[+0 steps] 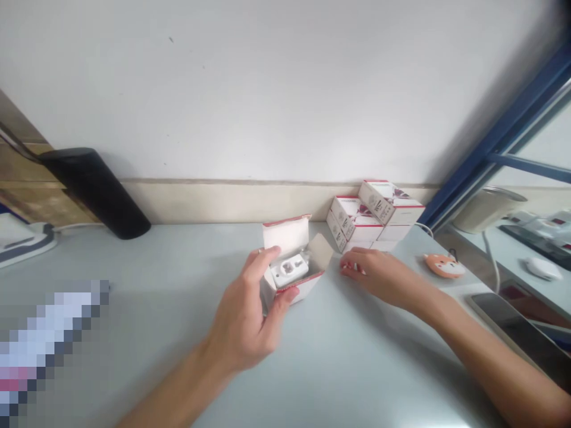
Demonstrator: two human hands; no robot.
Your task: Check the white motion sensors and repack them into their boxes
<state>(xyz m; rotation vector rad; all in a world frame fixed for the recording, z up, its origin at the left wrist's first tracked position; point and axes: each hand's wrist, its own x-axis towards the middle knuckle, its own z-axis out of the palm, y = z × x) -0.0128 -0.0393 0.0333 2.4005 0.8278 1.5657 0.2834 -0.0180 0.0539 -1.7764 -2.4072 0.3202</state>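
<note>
My left hand grips a small white cardboard box with red edges, thumb on the near side and fingers on the far side. Its lid stands up and a side flap sticks out to the right. Inside lies a white plastic device with a dark-centred recess on top; its exact kind does not show. To the right of the box, my right hand is low over the table, fingers curled together. Whatever those fingertips may hold is too small to make out. Just behind it are several stacked white-and-red boxes.
Against the wall at left leans a black cylindrical object. A blurred-out item lies at front left. On the right are an orange animal-faced pouch, a dark phone-like slab and a blue frame with a reflective pane.
</note>
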